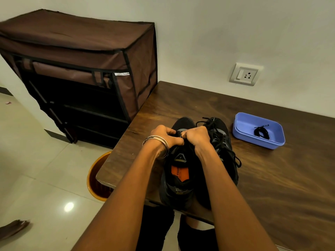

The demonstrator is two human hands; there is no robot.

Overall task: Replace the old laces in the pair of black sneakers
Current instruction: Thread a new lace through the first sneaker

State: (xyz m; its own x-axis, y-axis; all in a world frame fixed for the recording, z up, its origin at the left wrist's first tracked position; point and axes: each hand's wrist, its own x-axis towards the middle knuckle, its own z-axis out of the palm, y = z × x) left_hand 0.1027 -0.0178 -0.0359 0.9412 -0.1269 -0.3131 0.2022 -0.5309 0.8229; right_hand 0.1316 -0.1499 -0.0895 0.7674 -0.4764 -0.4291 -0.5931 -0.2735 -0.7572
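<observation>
Two black sneakers sit side by side at the near edge of the wooden table (272,178), toes pointing away from the person. All the action's on the left sneaker (178,180): tongue up, orange insole showing, and no lace visible across its throat from here, tho the hands cover the front eyelets, so can't say for sure.

Left hand (164,137), w/ metal bangles (159,144) on the wrist, is curled tight and pinching something dark at the front of the tongue. Right hand (196,136) mirrors it, fingers curled in, thumb-side meeting the left one. Whether they're pinching a lace end or just the tongue fabric, can't tell; too dark and too small.

Right sneaker (222,145), touching the first one, is laced, w/ loose black laces (228,153) sprawling over its top and side.

Further out, a blue tray (241,131) sits well apart to the right, w/ a coiled black lace bundle (261,132) lying in it, probably a new lace waiting.

My read: early-to-mid stage. One shoe looks stripped or nearly so; relacing it, then the whole second shoe, remain.

Beyond the table: a brown fabric shoe rack (81,69) against the wall, an orange bin (94,180) on the floor below the table's left edge, a wall socket (243,74) above.
</observation>
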